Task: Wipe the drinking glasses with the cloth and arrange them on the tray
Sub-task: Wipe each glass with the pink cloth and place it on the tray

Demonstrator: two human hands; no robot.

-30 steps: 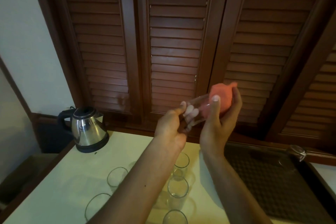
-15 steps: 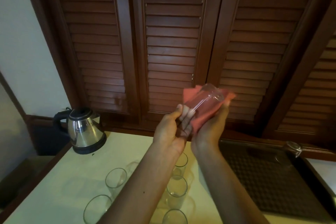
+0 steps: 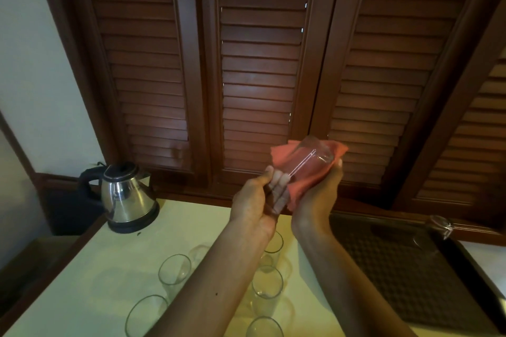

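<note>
Since a second ago: pink cloth (image 3: 306, 172) no longer bunched over the end of the held glass (image 3: 301, 165) but spread flat beneath it; glass tilted up and to the right. Left hand (image 3: 257, 200): fingers curled round the glass's lower end, gripping. Right hand (image 3: 317, 191): palm up under the cloth, fingers curling round cloth and glass barrel together. Position: held in the air above the cream tabletop (image 3: 115, 268), apart from everything on it. Below the forearms: five empty drinking glasses, upright, unwiped by the look of it — two at left (image 3: 174, 272) (image 3: 145, 314), three in a line under the arms (image 3: 273, 243) (image 3: 267, 283) (image 3: 264, 327). Right of these: dark textured tray (image 3: 405, 276), one clear glass (image 3: 438, 226) at its far corner; whether inside the rim or on it, cannot tell. Far left: steel electric kettle (image 3: 127, 197). Behind: louvred wooden doors (image 3: 260, 63). Step in hand: wiping the outside of the second glass, early in the task. Next move calls for turning the glass within the cloth, then carrying it right, onto the tray, near the one already there.
</note>
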